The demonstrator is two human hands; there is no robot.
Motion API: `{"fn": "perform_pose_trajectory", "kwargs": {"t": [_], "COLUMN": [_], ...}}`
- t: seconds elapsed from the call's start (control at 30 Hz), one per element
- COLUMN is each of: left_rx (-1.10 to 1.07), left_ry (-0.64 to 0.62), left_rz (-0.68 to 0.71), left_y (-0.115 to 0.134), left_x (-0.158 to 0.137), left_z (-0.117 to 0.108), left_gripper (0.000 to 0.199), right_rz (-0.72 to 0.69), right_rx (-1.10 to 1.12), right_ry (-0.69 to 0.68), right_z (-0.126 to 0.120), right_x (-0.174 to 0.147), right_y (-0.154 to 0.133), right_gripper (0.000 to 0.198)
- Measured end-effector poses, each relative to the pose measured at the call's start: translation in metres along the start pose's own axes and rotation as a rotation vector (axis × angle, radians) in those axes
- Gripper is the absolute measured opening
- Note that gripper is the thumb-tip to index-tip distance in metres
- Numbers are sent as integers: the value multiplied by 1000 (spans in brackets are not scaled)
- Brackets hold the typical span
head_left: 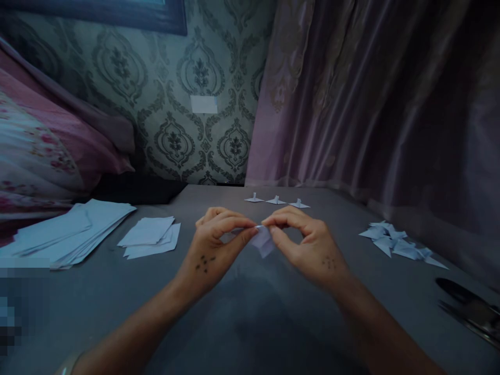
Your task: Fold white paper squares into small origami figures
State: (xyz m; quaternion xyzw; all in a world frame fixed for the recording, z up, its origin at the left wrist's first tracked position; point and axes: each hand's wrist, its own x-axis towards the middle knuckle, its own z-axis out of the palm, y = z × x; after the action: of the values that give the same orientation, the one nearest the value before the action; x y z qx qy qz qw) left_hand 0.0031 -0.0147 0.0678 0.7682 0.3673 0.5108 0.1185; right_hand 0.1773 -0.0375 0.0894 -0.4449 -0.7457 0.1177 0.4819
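Note:
Both hands meet in the middle of the head view, above the grey surface. A small piece of folded white paper (264, 242) hangs between them, one pointed part facing down. My left hand (219, 237) pinches its left upper edge between thumb and fingers. From the other side, my right hand (302, 239) pinches the upper right edge the same way. The fingertips almost touch and hide the top of the paper. Just beyond the hands stand three small folded paper shapes (276, 200) in a row, each with a flat pointed base and an upright tab.
Large white sheets (94, 229) lie at the left, beside a smaller stack of paper squares (150, 235). A heap of folded paper pieces (398, 240) rests at the right, with a dark object (464, 297), perhaps scissors, nearer. Curtains (332, 104) and a patterned wall (203, 62) stand behind.

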Motion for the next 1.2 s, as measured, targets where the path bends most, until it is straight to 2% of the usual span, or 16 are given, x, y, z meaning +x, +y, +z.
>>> {"fn": "perform_pose_trajectory", "kwargs": {"t": [0.1,0.33,0.4,0.53,0.6,0.73,0.9,0.97,1.1,1.2], "left_rx": [-136,-198,-261,-517,-565,-568,-559,-541,-481,-515], "left_ry": [-28,-84,-124,-224,-265,-345,-424,-382,-114,-97], "left_rz": [-126,-248,-338,-601,-687,-760,-794,-803,-769,-741], "left_y": [0,-1,-2,-8,-11,-17,-21,-25,-31,-30], "left_x": [0,-2,-2,0,1,2,1,1,-2,-5], "left_z": [0,4,6,8,7,6,6,7,13,19], "left_gripper": [6,7,9,16,16,19,24,25,26,24], "right_rz": [115,142,178,499,640,754,845,845,799,735], "right_rx": [75,93,110,267,374,520,586,576,482,453], "right_ry": [-26,-89,-113,-204,-224,-255,-302,-267,-23,63], "right_z": [-1,6,7,7,6,7,11,13,16,19], "right_x": [2,1,2,5,7,7,6,6,9,9], "right_y": [3,3,5,17,23,33,39,44,56,57], "right_gripper": [14,10,11,10,11,10,10,11,14,19]}}
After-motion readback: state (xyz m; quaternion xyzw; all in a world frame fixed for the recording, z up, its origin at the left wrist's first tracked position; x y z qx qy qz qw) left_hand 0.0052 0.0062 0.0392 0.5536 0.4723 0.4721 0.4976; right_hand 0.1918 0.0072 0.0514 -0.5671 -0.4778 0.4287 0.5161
